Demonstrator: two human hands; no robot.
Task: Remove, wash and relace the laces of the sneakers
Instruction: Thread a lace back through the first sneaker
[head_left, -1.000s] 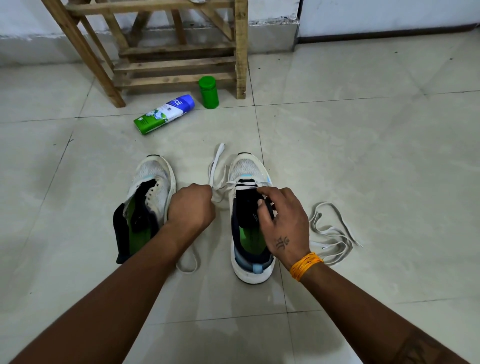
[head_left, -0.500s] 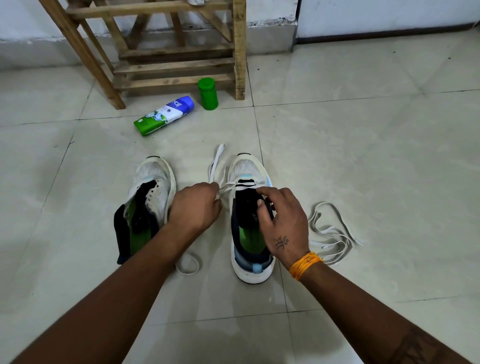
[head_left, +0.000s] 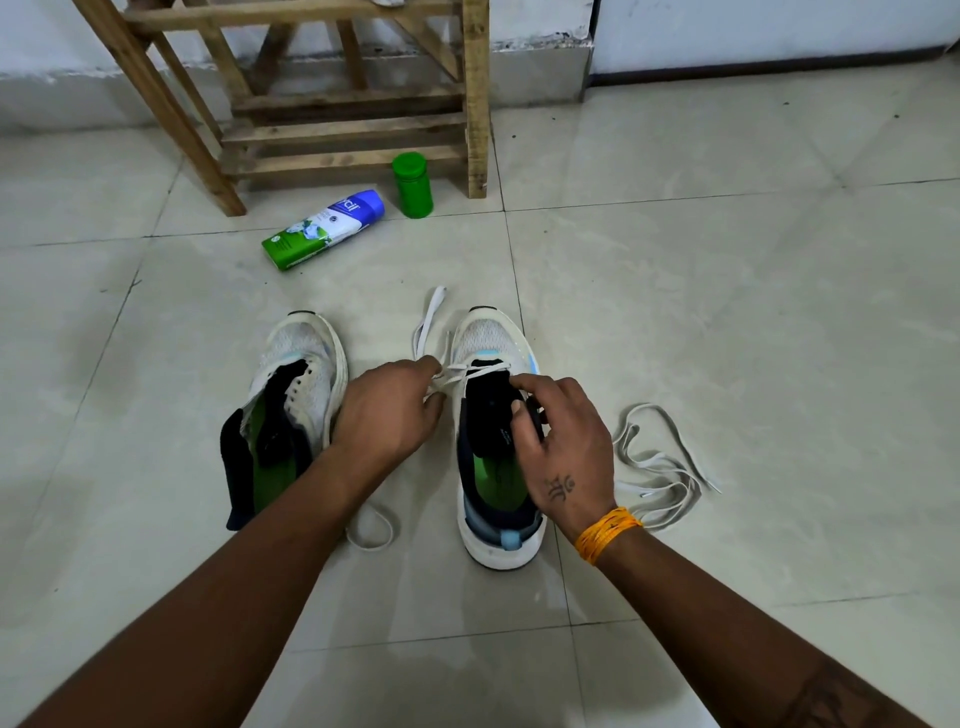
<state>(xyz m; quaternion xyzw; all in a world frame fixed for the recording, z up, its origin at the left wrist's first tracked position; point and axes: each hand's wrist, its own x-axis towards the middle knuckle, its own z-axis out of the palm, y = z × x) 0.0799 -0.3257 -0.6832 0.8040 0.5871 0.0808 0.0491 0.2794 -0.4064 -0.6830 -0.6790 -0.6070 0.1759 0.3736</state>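
white lace (head_left: 434, 332) pinched by left hand (head_left: 387, 415) beside rt sneaker (head_left: 493, 441)
rt hand (head_left: 566, 447) fingers curled, gripping its black tongue (head_left: 488, 410).

Both forearms extend from the lower frame toward centre. Left hand (head_left: 387, 415): fingers curled, pinching a lace (head_left: 427, 332). Right hand (head_left: 563, 447): palm down, fingers bent, gripping a shoe tongue (head_left: 491, 415).
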